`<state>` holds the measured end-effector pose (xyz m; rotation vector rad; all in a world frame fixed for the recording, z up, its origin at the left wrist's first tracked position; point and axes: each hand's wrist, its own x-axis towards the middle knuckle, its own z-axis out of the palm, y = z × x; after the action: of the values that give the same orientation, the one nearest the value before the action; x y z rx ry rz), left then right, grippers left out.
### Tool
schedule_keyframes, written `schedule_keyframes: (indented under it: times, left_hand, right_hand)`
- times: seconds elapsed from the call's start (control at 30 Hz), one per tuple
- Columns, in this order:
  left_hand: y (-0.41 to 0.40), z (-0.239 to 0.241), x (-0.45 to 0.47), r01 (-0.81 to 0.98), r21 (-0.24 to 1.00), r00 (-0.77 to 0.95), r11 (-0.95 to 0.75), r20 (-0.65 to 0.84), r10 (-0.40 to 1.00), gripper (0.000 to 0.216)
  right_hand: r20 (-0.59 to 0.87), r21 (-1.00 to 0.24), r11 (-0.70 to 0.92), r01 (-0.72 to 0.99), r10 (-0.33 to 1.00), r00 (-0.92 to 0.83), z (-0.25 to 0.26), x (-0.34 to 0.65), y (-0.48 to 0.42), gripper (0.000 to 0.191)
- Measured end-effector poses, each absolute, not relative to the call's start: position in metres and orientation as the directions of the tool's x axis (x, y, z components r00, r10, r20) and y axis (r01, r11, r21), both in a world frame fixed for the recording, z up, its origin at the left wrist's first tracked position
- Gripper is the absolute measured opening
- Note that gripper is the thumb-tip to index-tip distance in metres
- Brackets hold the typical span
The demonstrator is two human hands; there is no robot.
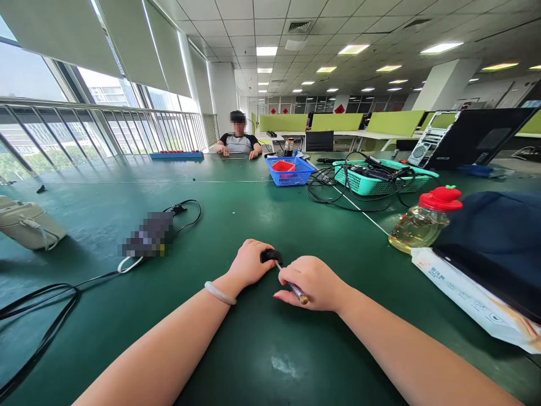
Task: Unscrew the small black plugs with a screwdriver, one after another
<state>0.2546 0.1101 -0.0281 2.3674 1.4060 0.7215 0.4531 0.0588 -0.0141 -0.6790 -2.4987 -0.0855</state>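
Observation:
Near the middle of the green table, my left hand (252, 262) is closed around a small black object (270, 256) whose exact kind I cannot make out. A pale bangle (220, 293) circles my left wrist. My right hand (315, 282) grips a screwdriver (299, 293) with a translucent handle and a thin metal shaft. The handle end points toward me, and the shaft slants away to the black object, its tip at or against the near side. The tip itself is too small to see clearly.
A blurred dark device (150, 234) with cables lies left. On the right are a red-lidded bottle (422, 223), a white packet (469, 293) and a dark blue cloth item (499, 242). Farther back stand a blue basket (291, 179) and a green basket (363, 186). A person (239, 141) sits opposite.

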Motion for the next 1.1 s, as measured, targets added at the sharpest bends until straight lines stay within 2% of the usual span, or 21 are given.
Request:
schedule_keyframes:
  times: [0.67, 1.1]
  left_hand:
    - [0.112, -0.03, 0.254, 0.735, 0.482, 0.39, -0.477, 0.275, 0.879, 0.027]
    - [0.111, -0.029, 0.255, 0.742, 0.467, 0.396, -0.481, 0.274, 0.877, 0.027]
  right_hand:
    - [0.392, 0.082, 0.867, 0.491, 0.425, -0.816, -0.015, 0.446, 0.056, 0.038]
    - [0.328, 0.105, 0.863, 0.494, 0.439, -0.837, -0.016, 0.441, 0.054, 0.034]
